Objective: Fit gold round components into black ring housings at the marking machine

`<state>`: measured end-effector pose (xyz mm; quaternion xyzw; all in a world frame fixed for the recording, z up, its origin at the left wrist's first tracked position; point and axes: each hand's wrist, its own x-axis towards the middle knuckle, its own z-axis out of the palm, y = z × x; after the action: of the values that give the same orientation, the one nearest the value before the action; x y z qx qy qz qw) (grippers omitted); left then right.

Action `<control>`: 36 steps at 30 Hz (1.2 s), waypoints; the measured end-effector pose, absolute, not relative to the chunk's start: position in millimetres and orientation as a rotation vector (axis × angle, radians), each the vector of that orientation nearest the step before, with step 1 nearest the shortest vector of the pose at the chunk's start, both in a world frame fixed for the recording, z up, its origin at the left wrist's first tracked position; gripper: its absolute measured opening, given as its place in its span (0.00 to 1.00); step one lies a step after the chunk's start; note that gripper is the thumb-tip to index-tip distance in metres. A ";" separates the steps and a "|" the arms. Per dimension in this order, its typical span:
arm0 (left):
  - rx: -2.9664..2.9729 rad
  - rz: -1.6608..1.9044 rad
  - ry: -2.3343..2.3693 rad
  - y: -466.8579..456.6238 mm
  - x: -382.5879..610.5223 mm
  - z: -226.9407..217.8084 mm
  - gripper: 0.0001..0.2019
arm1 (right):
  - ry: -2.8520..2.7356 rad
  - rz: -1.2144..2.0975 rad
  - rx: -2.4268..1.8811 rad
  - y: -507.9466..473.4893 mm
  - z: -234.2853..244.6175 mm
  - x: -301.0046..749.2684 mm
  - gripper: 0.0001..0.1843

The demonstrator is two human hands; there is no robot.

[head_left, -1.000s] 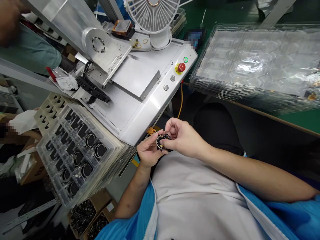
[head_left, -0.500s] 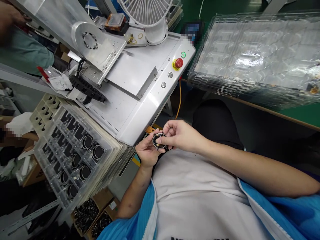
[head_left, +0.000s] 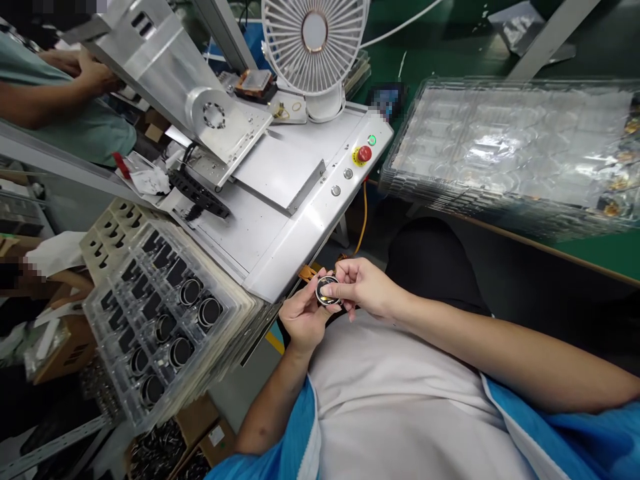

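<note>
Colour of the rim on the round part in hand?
Silvery, on the round part, around a darker inside; shows best in the head view.

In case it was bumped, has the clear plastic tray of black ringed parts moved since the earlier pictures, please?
No; the clear plastic tray keeps its place beside the white metal machine base; the view shifted.

Left hand (head_left: 304, 320) cupped, right hand (head_left: 369, 288) close beside, fingers (head_left: 349, 268) bent, forearms (head_left: 465, 339) bare
</note>
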<state>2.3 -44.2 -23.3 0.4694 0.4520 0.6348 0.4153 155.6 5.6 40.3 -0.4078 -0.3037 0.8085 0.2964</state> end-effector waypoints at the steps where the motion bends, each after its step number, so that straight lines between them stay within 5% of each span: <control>1: 1.158 1.603 1.154 -42.8 3.0 -22.1 0.27 | -0.823 2.138 -1.094 7.3 41.3 154.0 0.36; 6: 0.962 1.701 1.172 -32.2 6.2 -9.9 0.25 | -1.176 2.047 -1.161 45.1 46.4 153.0 0.30; 13: 0.990 1.497 1.016 -30.7 -6.1 6.3 0.22 | -1.002 1.398 -1.397 164.5 63.4 167.9 0.18; 18: 1.213 1.554 1.045 -33.7 -6.1 5.7 0.36 | -1.061 1.413 -1.370 196.4 71.1 166.4 0.18; 23: 1.467 1.585 1.184 -40.1 -5.0 6.5 0.39 | -1.172 1.394 -1.202 147.1 72.0 167.1 0.18; 30: 1.641 1.530 1.327 -41.3 -3.7 10.1 0.41 | -1.383 1.883 -1.056 36.5 64.4 169.4 0.24; 36: 1.680 1.552 1.306 -40.0 -2.2 11.9 0.40 | -1.442 1.805 -1.092 20.5 58.2 165.3 0.21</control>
<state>-2.2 -40.0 11.9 0.6175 0.4799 0.5703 0.2512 165.3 20.5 58.2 -0.4092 -0.5403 0.6761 0.2888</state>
